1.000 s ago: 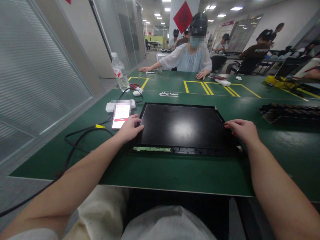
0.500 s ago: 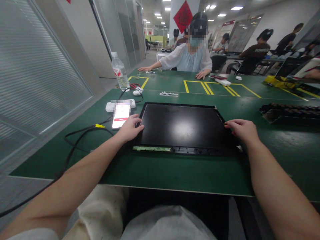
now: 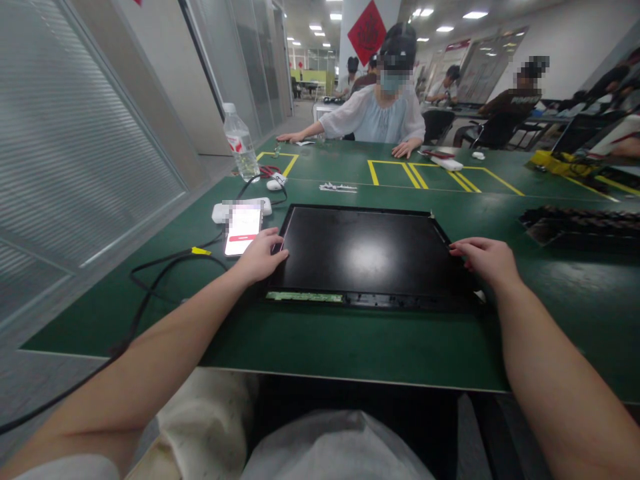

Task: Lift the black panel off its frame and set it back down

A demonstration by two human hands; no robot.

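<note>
A black flat display panel point(image 3: 360, 253) lies face up on the green table in front of me. Along its near edge runs a green circuit board strip point(image 3: 305, 297). My left hand point(image 3: 263, 257) grips the panel's left edge, thumb and fingers closed around it. At the right edge, my right hand point(image 3: 485, 260) pinches the frame, its lower fingers partly hidden. Just left of my left hand lies a phone point(image 3: 243, 230) with a lit screen, leaning against a white object point(image 3: 217, 213).
A water bottle point(image 3: 241, 143) stands at the far left, near a white mouse-like item point(image 3: 275, 184). Black cables point(image 3: 145, 293) cross the left side. Dark stacked strips point(image 3: 580, 227) lie at right. Opposite sits a person point(image 3: 373, 113) with both hands on the green table point(image 3: 350, 347).
</note>
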